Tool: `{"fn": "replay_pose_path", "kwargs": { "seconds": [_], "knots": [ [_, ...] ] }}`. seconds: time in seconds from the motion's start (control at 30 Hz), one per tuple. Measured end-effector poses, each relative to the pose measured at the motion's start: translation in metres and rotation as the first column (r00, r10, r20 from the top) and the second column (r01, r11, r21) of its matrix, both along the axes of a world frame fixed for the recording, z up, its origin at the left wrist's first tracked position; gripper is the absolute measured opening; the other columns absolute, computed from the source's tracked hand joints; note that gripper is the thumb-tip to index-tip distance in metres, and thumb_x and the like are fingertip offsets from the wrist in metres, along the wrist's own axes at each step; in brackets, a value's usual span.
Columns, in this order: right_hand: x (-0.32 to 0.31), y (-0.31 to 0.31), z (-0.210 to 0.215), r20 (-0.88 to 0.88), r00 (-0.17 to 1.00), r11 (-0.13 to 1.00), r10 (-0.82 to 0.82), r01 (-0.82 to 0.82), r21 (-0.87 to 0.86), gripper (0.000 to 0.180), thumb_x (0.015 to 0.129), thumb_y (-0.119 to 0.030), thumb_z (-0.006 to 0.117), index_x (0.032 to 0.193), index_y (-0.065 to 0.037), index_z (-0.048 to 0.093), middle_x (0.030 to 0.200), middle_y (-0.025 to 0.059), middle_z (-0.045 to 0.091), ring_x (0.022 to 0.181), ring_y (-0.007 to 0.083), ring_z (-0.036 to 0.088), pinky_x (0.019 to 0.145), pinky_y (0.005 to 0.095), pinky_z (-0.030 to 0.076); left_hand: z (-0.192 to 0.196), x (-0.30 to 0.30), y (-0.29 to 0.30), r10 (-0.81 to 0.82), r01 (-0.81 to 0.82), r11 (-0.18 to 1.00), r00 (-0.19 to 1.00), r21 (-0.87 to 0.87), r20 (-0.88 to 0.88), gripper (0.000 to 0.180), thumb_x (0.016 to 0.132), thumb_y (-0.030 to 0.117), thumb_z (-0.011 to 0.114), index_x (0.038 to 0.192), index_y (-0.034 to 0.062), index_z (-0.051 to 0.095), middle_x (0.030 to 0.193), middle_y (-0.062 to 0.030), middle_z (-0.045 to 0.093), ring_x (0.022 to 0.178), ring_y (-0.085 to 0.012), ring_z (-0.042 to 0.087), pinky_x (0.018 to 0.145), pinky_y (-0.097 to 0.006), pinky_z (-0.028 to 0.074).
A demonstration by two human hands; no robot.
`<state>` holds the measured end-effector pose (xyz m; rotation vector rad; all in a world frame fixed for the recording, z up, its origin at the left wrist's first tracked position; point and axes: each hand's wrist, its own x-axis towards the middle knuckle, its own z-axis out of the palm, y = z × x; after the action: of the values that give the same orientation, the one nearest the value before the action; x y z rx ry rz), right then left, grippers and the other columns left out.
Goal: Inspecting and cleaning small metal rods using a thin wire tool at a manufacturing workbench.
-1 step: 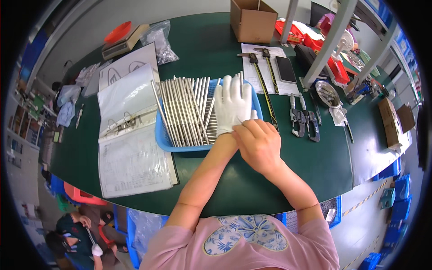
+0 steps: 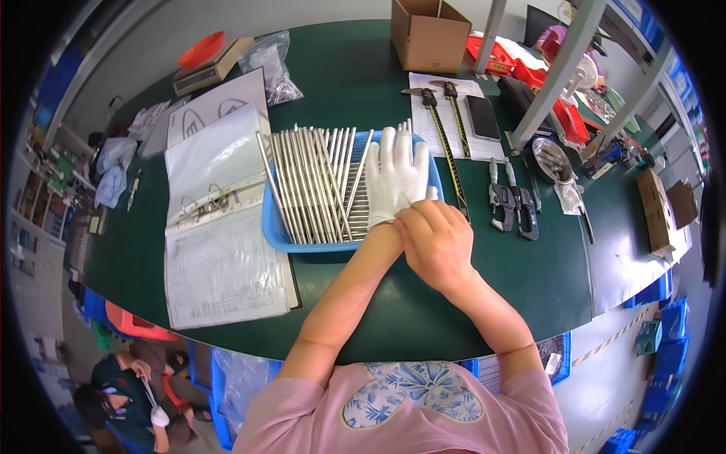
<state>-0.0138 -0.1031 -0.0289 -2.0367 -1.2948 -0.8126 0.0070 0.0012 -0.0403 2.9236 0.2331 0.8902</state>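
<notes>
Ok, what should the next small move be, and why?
Probably a gentle tug of the white glove toward the forearm: the right hand has its fingertips at the cuff, which ends near the wrist, and the gloved left hand has its fingers extended.

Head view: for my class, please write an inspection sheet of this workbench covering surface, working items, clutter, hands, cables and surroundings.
Surface: green tabletop, slightly glossy.
Working items: slim metal rods in a blue basket; white glove.
Clutter: open ring binder left of the basket; two calipers on paper; smartphone; two micrometers; cardboard box; weighing scale with orange pan.
Hands: gloved left hand, fingers extended over the basket's right side; bare right hand pinches the glove near the wrist.
Cables: nothing seen clearly.
Surroundings: co-worker lower left, another person upper right; electric fan; blue bins.
</notes>
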Motion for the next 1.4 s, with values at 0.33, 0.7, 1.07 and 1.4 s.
{"fn": "replay_pose_path", "kwargs": {
  "seconds": [0.33, 0.7, 1.07, 1.4],
  "knots": [
    [-0.022, 0.008, -0.012, -0.231, 0.943, 0.965, 0.239, -0.204, 0.167, 0.012, 0.067, -0.004, 0.062, 0.074, -0.005, 0.053, 0.068, 0.0082, 0.050, 0.059, 0.0267, 0.051, 0.053, 0.0368, 0.041, -0.001, -0.013, 0.008, -0.103, 0.129, 0.972, 0.985, -0.199, 0.138, 0.069, 0.064, 0.030, 0.062, 0.124, 0.0056, 0.038, 0.129, -0.0229, 0.033, 0.119, -0.0381, 0.033, 0.091, -0.054, 0.030],
    [0.050, -0.022, 0.013, -0.400, 0.916, 0.928, 0.032, 0.121, 0.352, 0.003, 0.076, 0.000, 0.061, 0.077, 0.002, 0.059, 0.068, 0.0085, 0.057, 0.059, 0.0148, 0.052, 0.056, 0.0249, 0.042, 0.008, -0.015, -0.037, -0.393, 0.368, 0.690, 0.914, -0.624, 0.103, 0.039, 0.070, 0.019, 0.056, 0.107, 0.0089, 0.054, 0.111, -0.0133, 0.050, 0.115, -0.0319, 0.039, 0.097, -0.039, 0.029],
    [0.029, -0.008, 0.019, -0.275, 0.956, 0.868, 0.098, 0.054, 0.495, 0.024, 0.065, 0.003, 0.067, 0.087, -0.002, 0.060, 0.071, 0.0089, 0.056, 0.062, 0.0209, 0.057, 0.054, 0.0294, 0.046, 0.013, -0.017, 0.002, -0.192, 0.574, -0.145, 0.783, -0.806, 0.592, 0.039, 0.088, 0.010, 0.044, 0.125, -0.0024, 0.041, 0.130, -0.0185, 0.041, 0.123, -0.0268, 0.037, 0.104, -0.034, 0.025],
    [0.012, -0.005, 0.018, 0.084, 0.995, 0.978, 0.044, -0.060, 0.202, 0.019, 0.063, 0.000, 0.064, 0.081, -0.001, 0.061, 0.069, 0.0088, 0.059, 0.058, 0.0243, 0.056, 0.053, 0.0333, 0.043, 0.011, -0.012, -0.011, 0.009, 0.745, -0.359, 0.604, -0.562, 0.797, 0.055, 0.091, 0.014, 0.040, 0.139, 0.0047, 0.016, 0.142, -0.0105, 0.021, 0.131, -0.0197, 0.020, 0.108, -0.031, 0.016]
  ]
}}
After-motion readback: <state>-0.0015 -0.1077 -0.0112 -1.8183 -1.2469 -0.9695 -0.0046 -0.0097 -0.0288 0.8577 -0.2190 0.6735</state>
